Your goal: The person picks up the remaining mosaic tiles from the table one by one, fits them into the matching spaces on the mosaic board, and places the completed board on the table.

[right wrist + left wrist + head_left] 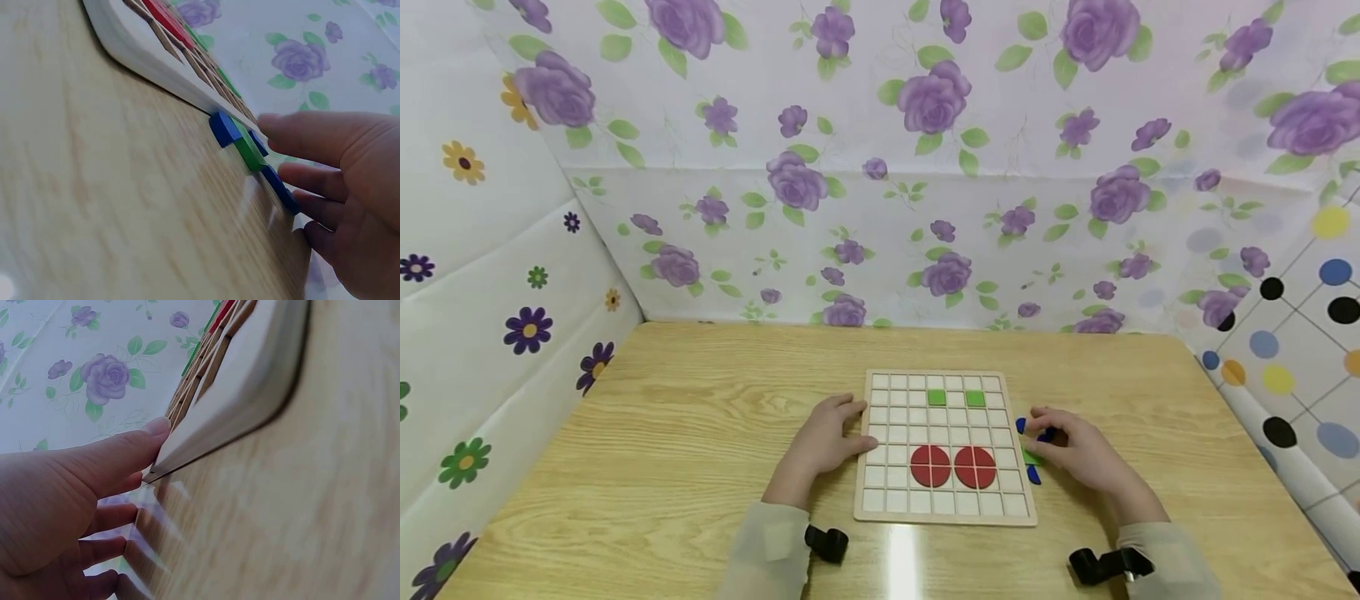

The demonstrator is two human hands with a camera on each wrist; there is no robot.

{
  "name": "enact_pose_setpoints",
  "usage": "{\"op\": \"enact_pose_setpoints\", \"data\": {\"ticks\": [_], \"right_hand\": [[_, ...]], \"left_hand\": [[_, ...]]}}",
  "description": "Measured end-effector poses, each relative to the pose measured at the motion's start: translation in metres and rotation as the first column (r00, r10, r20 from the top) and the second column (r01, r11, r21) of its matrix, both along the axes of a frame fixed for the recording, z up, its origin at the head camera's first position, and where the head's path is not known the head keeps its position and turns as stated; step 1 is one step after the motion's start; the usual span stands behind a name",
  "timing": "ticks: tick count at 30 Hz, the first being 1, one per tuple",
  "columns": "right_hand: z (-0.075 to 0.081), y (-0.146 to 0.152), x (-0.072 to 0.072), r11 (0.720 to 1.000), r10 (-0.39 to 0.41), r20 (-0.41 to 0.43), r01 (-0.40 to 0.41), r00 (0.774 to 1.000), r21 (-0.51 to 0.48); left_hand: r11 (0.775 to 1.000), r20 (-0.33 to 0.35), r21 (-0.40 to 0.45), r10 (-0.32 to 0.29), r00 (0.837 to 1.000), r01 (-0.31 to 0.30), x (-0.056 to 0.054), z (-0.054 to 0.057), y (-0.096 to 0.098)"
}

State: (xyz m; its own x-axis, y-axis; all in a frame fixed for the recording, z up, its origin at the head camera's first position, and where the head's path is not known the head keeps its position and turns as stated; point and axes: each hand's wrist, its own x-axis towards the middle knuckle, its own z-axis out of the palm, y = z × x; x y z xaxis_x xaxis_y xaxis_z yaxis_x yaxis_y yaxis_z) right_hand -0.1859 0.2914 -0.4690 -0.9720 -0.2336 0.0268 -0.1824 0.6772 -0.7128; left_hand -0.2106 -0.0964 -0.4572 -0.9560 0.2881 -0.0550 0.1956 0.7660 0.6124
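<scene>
A pale wooden grid board (874, 480) lies on the table. Red quarter pieces form two discs (930, 466) on its lower half, and two green squares (937, 397) sit higher up. My left hand (826, 437) is at the board's left edge, thumb resting on the rim and fingers loosely spread beside it. Just off the right edge lie a green piece (250, 150) and several blue pieces (225, 129). Over these is my right hand (1086, 450), thumb and index finger apart, its other fingertips close to a blue piece; part of the pile is hidden beneath it.
The wooden table (700, 417) reaches back to a flowered cloth (850, 250), with patterned cloth on both sides too. Black wrist cameras (827, 544) are strapped at both sleeves, near the board's front corners.
</scene>
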Motion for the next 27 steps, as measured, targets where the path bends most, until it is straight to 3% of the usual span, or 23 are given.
{"op": "enact_pose_setpoints", "data": {"ticks": [15,27], "right_hand": [[-0.0021,0.0092,-0.0011,0.979,0.149,0.078,-0.136,0.986,-0.155],[-0.0003,0.0101,0.0022,0.990,0.114,0.066,-0.108,0.991,-0.095]], "left_hand": [[1.000,0.001,-0.001,0.003,1.000,-0.003,-0.0011,-0.0008,-0.0015],[1.000,0.006,0.004,-0.005,1.000,0.005,-0.0001,0.0018,0.0003]]}}
